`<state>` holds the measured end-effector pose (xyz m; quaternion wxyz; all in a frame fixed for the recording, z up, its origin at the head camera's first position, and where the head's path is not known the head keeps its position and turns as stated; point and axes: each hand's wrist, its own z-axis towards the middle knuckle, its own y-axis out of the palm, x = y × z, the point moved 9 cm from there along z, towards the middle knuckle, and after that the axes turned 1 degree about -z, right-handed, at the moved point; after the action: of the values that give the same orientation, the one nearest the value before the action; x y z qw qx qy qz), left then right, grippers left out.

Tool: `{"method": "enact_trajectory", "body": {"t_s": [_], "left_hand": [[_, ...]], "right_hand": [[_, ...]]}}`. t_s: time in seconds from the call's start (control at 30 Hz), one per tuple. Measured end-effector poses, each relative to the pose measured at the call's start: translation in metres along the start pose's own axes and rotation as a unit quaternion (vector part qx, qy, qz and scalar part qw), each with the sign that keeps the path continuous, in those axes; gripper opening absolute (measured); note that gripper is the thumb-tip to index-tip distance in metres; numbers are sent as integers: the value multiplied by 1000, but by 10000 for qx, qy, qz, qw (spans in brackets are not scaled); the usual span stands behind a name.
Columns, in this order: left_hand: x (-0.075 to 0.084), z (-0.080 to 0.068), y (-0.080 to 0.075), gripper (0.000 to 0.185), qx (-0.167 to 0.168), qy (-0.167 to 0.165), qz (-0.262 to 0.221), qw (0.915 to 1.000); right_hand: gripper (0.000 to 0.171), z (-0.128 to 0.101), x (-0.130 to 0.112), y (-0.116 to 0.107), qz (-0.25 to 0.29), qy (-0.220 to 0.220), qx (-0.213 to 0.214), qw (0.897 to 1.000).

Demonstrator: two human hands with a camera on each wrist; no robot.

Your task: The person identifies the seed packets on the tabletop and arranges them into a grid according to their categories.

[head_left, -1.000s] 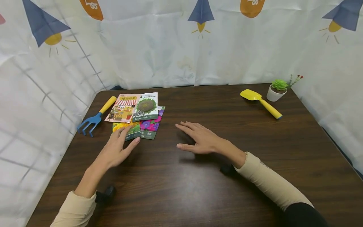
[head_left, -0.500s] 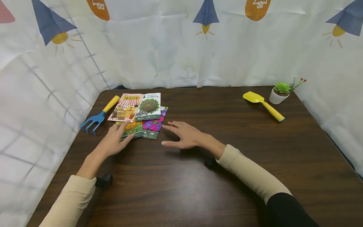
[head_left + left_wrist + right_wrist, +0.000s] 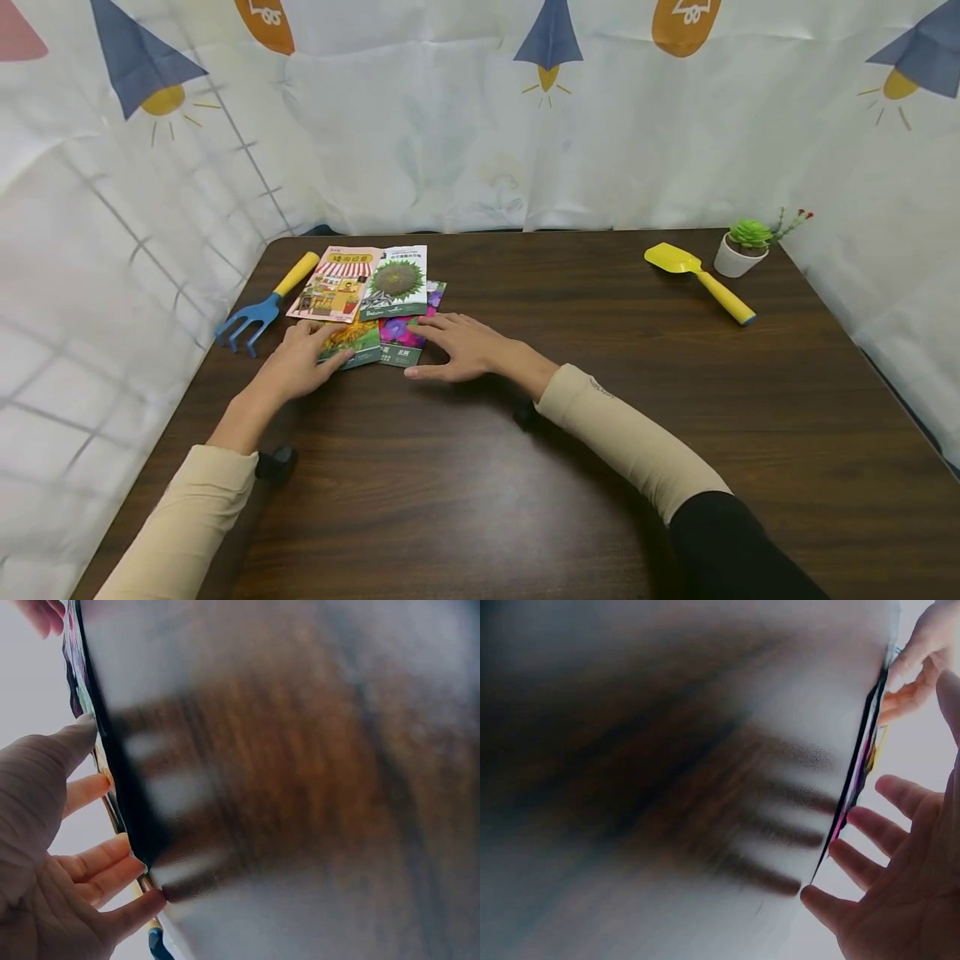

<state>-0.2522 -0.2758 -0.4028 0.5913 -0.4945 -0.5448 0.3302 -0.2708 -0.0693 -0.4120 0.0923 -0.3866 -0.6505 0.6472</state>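
Several seed packets lie overlapped at the back left of the table. A pink packet with a shop drawing [image 3: 337, 283] and a sunflower-head packet [image 3: 394, 283] cover parts of a yellow-flower packet [image 3: 358, 340] and a purple-flower packet [image 3: 401, 333]. My left hand [image 3: 296, 362] rests at the left side of the yellow-flower packet, fingers spread, thumb along its front edge. My right hand [image 3: 465, 350] reaches over the right edge of the purple-flower packet with extended fingers. In the wrist views, the left fingers [image 3: 112, 862] and right fingers [image 3: 870, 859] come down at the packets' edges.
Left of the packets lies a blue hand fork [image 3: 255, 315] with a yellow handle. A yellow trowel [image 3: 697, 279] and a small white pot with a succulent [image 3: 738, 254] are at the back right of the dark wooden table [image 3: 525, 500]. A printed white curtain [image 3: 450, 125] hangs behind.
My right hand has moved left from the middle of the table to the purple-flower packet. My left hand has shifted slightly against the packets' left side. The packets lie as before.
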Motion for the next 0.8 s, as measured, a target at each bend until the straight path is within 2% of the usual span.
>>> {"method": "enact_trajectory", "body": {"t_s": [0.3, 0.53, 0.67, 0.8], "left_hand": [[-3, 2, 2, 60, -103, -49, 299, 9995], [-4, 2, 2, 60, -101, -25, 358, 9993], [-4, 1, 2, 60, -135, -48, 333, 9993], [-4, 0, 3, 61, -149, -60, 285, 9995]], "right_hand": [[86, 10, 5, 1, -266, 135, -204, 9993], [83, 8, 9, -4, -607, 140, -18, 9981], [80, 6, 8, -5, -590, 108, 20, 9982], [74, 4, 13, -5, -572, 291, -19, 9979]]}}
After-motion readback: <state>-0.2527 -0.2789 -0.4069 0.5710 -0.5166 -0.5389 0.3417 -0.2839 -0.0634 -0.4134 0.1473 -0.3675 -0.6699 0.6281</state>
